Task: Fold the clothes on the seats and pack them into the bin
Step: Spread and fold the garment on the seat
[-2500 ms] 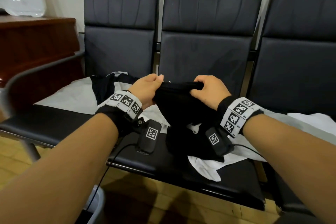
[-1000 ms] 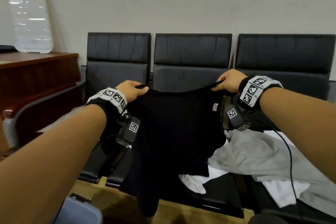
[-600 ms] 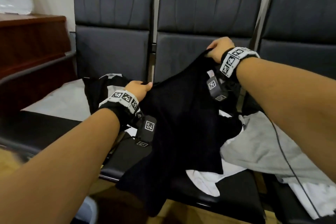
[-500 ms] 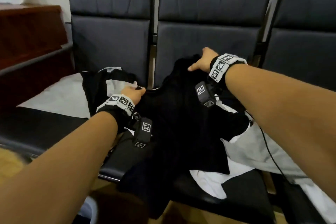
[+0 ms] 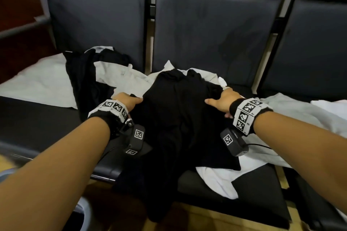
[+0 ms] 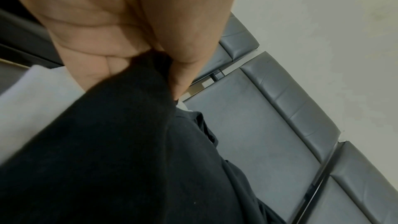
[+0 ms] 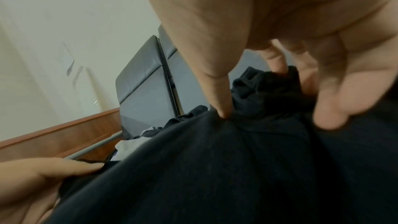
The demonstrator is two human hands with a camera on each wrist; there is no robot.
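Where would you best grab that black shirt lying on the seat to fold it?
Probably at its two side edges, coming in from either side: the black shirt lies spread flat, and the left hand and right hand already grip there.

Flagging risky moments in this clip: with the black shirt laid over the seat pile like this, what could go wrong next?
1. The black shirt hangs past the seat edge toward the floor; its hem could drag or pull the shirt off.
2. It lies on loose white clothes, so a fold may catch them or wrinkle.
3. The right hand has a looser grip than the left hand; the fold may skew.
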